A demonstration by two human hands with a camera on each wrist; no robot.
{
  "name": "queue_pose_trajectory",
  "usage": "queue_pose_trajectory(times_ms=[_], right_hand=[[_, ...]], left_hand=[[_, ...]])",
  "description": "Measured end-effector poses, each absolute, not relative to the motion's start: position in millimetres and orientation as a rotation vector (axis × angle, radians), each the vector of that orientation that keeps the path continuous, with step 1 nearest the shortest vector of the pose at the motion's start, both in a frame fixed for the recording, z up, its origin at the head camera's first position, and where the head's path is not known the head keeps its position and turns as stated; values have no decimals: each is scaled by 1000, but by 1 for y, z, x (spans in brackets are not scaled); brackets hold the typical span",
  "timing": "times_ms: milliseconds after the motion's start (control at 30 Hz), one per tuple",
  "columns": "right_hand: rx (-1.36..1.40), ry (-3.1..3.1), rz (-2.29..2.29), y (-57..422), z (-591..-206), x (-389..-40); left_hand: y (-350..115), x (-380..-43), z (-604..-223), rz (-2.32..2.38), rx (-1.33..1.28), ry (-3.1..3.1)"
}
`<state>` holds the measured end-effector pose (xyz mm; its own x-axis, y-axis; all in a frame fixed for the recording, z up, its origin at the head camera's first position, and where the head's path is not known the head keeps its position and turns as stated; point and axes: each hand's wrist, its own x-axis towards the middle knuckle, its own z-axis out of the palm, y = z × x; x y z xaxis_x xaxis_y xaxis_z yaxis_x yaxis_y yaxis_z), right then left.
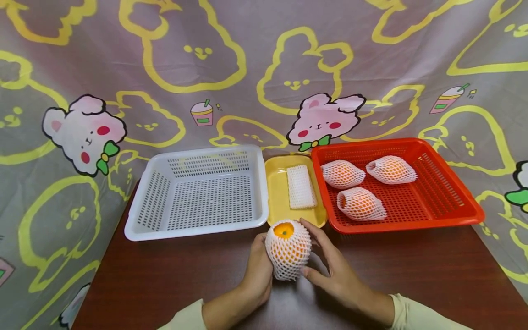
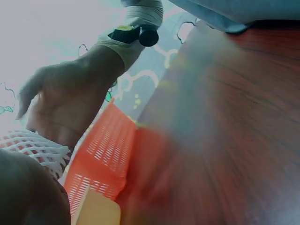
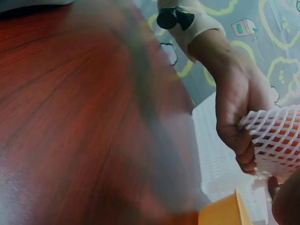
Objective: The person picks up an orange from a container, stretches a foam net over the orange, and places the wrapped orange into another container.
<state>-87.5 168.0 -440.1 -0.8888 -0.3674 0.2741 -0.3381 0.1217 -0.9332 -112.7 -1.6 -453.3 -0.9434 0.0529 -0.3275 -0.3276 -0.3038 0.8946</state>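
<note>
An orange (image 1: 283, 230) in a white foam net sleeve (image 1: 288, 256) is held upright over the front of the table, its stem end showing at the sleeve's opening. My left hand (image 1: 259, 270) grips it from the left side, fingers curled around the sleeve; the right wrist view also shows this left hand (image 3: 241, 112) on the net (image 3: 276, 136). On the other side, my right hand (image 1: 340, 272) is spread, its index finger and thumb at the sleeve's right side and a gap before the palm. The left wrist view shows that right hand (image 2: 65, 101) beside the net (image 2: 35, 147).
A white basket (image 1: 198, 231) stands at the back left. Between it and a red basket (image 1: 406, 227) with three foam-wrapped fruits (image 1: 360, 205) sits a yellow tray (image 1: 276, 201) holding flat white foam sleeves (image 1: 301, 187). A patterned cloth (image 1: 247, 55) hangs behind the brown table (image 1: 173, 270).
</note>
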Motion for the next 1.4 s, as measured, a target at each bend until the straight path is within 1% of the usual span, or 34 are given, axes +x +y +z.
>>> queue_pose_trajectory(times_ms=[167,367,500,667,767,1033,1400], right_hand=[[-570,2376,-1928,166,-433,-92],[-420,2367,-2015,172,-426,-100],[-443,2332,-2052,174,-422,-104],[-435,2308,-2039,175,-418,-105],[-417,2283,-2041,175,-416,-107],[-501,2111,-2125,176,-414,-109],[-500,2257,-2035,181,-412,-109]], left_hand=[[-7,-111,-442,2177,-263,1845],[-16,-108,-431,2081,65,2063],[-20,-105,-424,2145,284,2130],[-23,-109,-417,2203,511,2054],[-24,-114,-416,2174,535,2005],[-25,-119,-417,2235,507,1753],[-25,-119,-420,2383,578,1689]])
